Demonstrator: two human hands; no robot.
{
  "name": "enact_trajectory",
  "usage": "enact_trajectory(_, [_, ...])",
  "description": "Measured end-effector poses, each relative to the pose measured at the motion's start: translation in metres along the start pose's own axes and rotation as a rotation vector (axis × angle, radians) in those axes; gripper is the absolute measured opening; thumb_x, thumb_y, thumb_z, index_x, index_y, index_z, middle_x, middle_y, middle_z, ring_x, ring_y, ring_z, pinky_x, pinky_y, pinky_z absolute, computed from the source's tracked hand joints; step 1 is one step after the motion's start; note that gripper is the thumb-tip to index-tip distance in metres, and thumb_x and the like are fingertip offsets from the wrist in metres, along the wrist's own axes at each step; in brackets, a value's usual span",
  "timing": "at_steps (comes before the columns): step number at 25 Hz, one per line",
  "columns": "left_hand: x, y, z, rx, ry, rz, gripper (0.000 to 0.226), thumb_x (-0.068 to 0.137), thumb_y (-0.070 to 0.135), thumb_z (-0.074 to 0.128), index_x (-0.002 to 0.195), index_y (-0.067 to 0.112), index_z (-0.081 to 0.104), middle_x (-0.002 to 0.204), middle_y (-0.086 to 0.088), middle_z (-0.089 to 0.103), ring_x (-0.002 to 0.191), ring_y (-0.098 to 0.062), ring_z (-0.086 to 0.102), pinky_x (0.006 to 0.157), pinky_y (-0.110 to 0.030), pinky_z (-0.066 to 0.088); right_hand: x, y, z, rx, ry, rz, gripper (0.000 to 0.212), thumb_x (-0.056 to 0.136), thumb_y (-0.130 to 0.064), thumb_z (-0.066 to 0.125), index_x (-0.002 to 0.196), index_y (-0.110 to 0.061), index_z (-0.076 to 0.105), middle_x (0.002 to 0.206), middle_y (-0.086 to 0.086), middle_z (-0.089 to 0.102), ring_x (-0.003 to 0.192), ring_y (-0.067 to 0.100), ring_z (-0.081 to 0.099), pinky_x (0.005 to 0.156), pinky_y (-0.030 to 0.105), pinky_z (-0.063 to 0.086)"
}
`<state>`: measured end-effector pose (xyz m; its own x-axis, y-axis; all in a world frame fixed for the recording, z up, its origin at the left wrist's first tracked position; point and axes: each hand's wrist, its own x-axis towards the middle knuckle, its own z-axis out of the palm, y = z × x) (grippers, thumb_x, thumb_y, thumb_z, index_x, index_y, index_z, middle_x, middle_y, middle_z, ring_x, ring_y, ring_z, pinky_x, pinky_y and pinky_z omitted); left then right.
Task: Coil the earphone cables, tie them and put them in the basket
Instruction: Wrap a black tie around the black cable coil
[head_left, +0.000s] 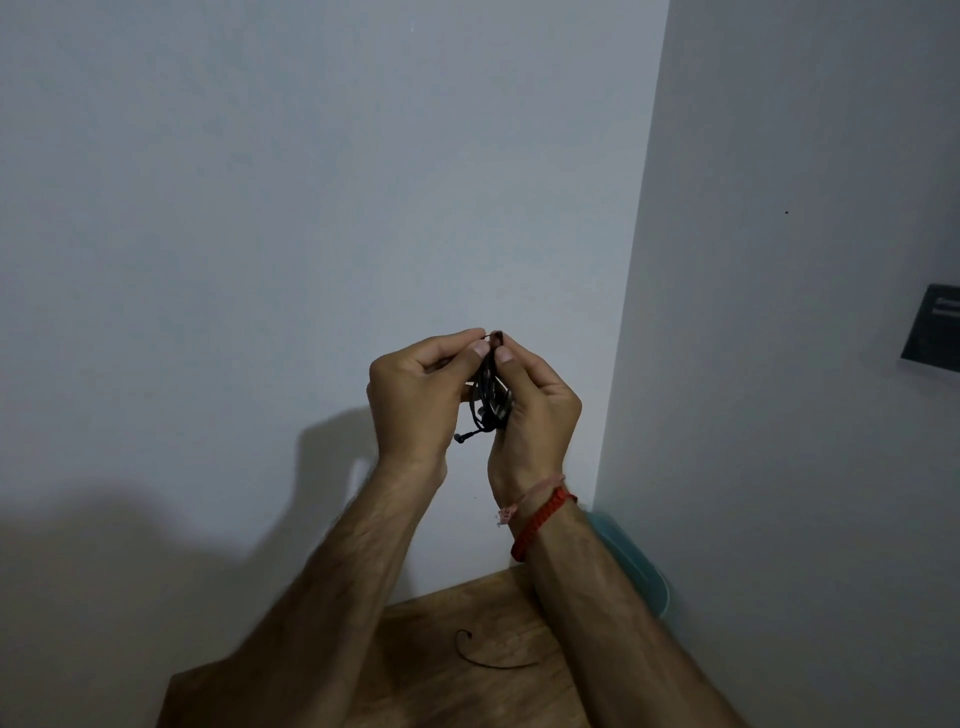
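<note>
Both hands, left hand (415, 395) and right hand (535, 405), grip the coiled earphone cable (488, 400) pinched above the desk (441, 623); better keep the loops tight while tying

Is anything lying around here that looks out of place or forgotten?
One thing: a thin black cord lies loose and curved on the wooden table, apart from the coiled earphone cable that the left hand and right hand pinch up near the wall.

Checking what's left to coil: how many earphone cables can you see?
2: one coiled bundle pinched between both hands, one loose cable on the wooden table. The forearms may hide more.
</note>
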<state>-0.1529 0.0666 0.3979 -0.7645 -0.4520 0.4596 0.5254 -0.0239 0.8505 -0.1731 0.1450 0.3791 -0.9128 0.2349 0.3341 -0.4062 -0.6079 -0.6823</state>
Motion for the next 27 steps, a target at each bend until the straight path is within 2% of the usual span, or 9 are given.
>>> enact_trajectory(2, [-0.002,0.002,0.0,-0.069,-0.021,-0.036,0.016,0.087,0.003,0.078,0.102,0.007,0.082,0.09,-0.006,0.082,0.079,-0.016,0.079,0.064,-0.023,0.059,-0.002,-0.004,0.0,0.024,0.003,0.04,0.013,0.089,-0.003,0.071,0.099,-0.006,0.079,0.094,0.009,0.079,0.096,0.024,0.073,0.091,0.04,0.059])
enact_trajectory(6, [-0.001,0.009,0.0,-0.219,-0.084,-0.151,0.014,0.087,0.002,0.077,0.1,0.005,0.082,0.088,-0.008,0.081,0.079,-0.019,0.077,0.069,-0.025,0.059,0.003,-0.012,0.001,0.192,-0.046,0.194,0.017,0.088,-0.002,0.07,0.103,0.005,0.074,0.091,0.011,0.077,0.086,0.021,0.072,0.077,0.028,0.058])
enact_trajectory(11, [0.0,0.016,0.0,-0.067,-0.039,-0.011,0.011,0.083,0.003,0.08,0.092,0.007,0.083,0.084,-0.009,0.081,0.07,-0.019,0.076,0.065,-0.026,0.059,0.001,-0.017,0.003,0.19,-0.087,0.239,0.015,0.089,-0.007,0.069,0.101,0.001,0.073,0.083,0.008,0.071,0.067,0.017,0.066,0.056,0.025,0.05])
enact_trajectory(14, [-0.002,0.019,0.0,0.011,-0.035,0.038,0.011,0.081,0.006,0.082,0.09,0.011,0.084,0.082,-0.005,0.082,0.065,-0.017,0.076,0.065,-0.028,0.06,0.001,-0.019,0.003,0.221,-0.097,0.243,0.009,0.089,-0.006,0.068,0.095,-0.002,0.073,0.083,0.009,0.073,0.07,0.018,0.069,0.061,0.026,0.054])
enact_trajectory(17, [-0.001,0.022,-0.001,0.047,-0.043,0.058,0.012,0.079,0.008,0.084,0.09,0.013,0.085,0.08,-0.005,0.081,0.066,-0.022,0.076,0.072,-0.04,0.065,0.004,-0.023,0.002,0.223,-0.137,0.254,0.012,0.09,-0.007,0.069,0.1,-0.001,0.072,0.088,0.01,0.073,0.08,0.02,0.068,0.067,0.028,0.055])
enact_trajectory(20, [-0.001,0.026,-0.002,0.104,-0.06,0.092,0.011,0.079,0.011,0.084,0.088,0.017,0.085,0.08,-0.001,0.082,0.066,-0.028,0.077,0.077,-0.049,0.065,0.006,-0.025,0.003,0.228,-0.169,0.26,0.014,0.09,-0.01,0.069,0.102,-0.003,0.071,0.089,0.009,0.072,0.082,0.02,0.068,0.075,0.032,0.054])
enact_trajectory(24, [-0.003,0.031,-0.001,0.206,-0.065,0.145,0.011,0.079,0.014,0.084,0.087,0.022,0.085,0.078,0.007,0.081,0.061,-0.021,0.076,0.076,-0.046,0.066,0.007,-0.029,0.002,0.215,-0.153,0.302,0.008,0.09,-0.011,0.07,0.096,-0.007,0.074,0.087,0.007,0.075,0.078,0.019,0.071,0.072,0.031,0.054])
enact_trajectory(27, [-0.002,0.033,-0.001,0.208,-0.078,0.137,0.012,0.079,0.012,0.084,0.087,0.021,0.085,0.079,0.007,0.081,0.059,-0.018,0.075,0.073,-0.042,0.066,0.007,-0.03,0.001,0.233,-0.157,0.281,0.01,0.091,-0.007,0.068,0.098,-0.002,0.073,0.085,0.008,0.075,0.075,0.018,0.071,0.073,0.032,0.053])
